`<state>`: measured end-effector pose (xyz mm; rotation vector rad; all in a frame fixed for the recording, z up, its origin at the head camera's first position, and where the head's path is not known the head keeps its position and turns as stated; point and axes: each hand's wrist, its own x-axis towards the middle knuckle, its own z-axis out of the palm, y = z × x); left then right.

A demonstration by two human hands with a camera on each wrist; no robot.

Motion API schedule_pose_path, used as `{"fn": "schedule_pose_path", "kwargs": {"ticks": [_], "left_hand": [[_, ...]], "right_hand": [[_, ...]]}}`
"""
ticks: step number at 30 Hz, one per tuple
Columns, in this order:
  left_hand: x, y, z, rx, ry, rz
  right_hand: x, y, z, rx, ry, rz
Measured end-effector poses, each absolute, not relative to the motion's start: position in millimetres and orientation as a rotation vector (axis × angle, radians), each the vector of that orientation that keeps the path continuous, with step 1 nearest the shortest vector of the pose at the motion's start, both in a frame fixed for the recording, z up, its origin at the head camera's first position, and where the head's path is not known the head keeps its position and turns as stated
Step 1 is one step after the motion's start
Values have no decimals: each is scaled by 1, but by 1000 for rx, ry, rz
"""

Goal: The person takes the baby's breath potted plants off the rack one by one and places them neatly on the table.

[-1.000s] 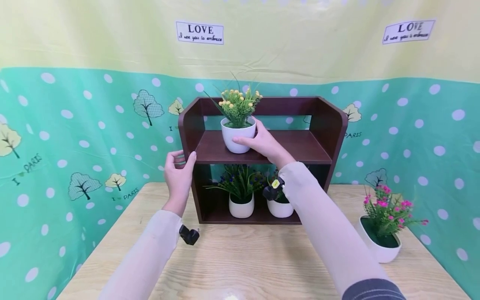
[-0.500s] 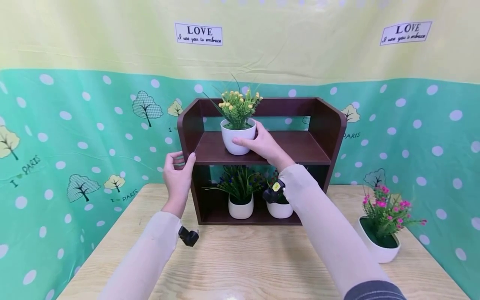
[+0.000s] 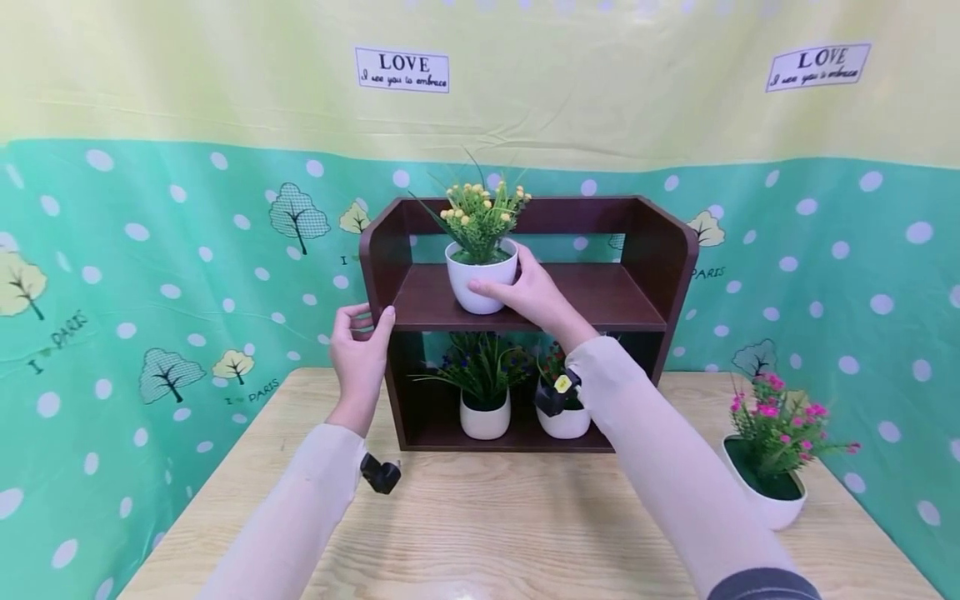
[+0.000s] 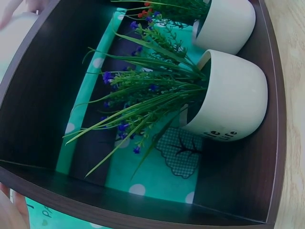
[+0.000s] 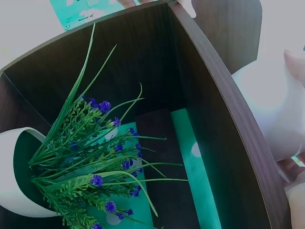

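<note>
My right hand grips a white pot of artificial yellow flowers from its right side, thumb across the front. The potted plant stands upright over the left part of the top board of a dark brown two-tier shelf. At the shelf's left side panel, my left hand holds on, thumb at the front edge and fingers at the outer face. In the right wrist view the gripped pot shows at the right edge, beyond the board.
Two white pots stand in the lower compartment: one with blue-purple flowers, another with red ones. A white pot of pink flowers stands on the right of the wooden table. A printed green and yellow curtain surrounds the table.
My right wrist has dropped slightly while the hand keeps its grip on the flower pot. The left hand stays on the side panel. The head view has shifted a little.
</note>
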<state>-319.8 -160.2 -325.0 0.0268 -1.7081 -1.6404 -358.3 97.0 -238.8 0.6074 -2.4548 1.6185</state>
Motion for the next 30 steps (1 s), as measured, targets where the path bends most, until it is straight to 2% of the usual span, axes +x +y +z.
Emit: {"fn": "schedule_pose_path", "kwargs": {"ticks": [11,30], "left_hand": [[-320,-159,-325,17,-1713,-1630],[-320,-160,-325,16,-1723,-1631]], "right_hand": [[-344,108,-239,594,-2463,1617],[-320,146,-245,736,-2378,1679]]}}
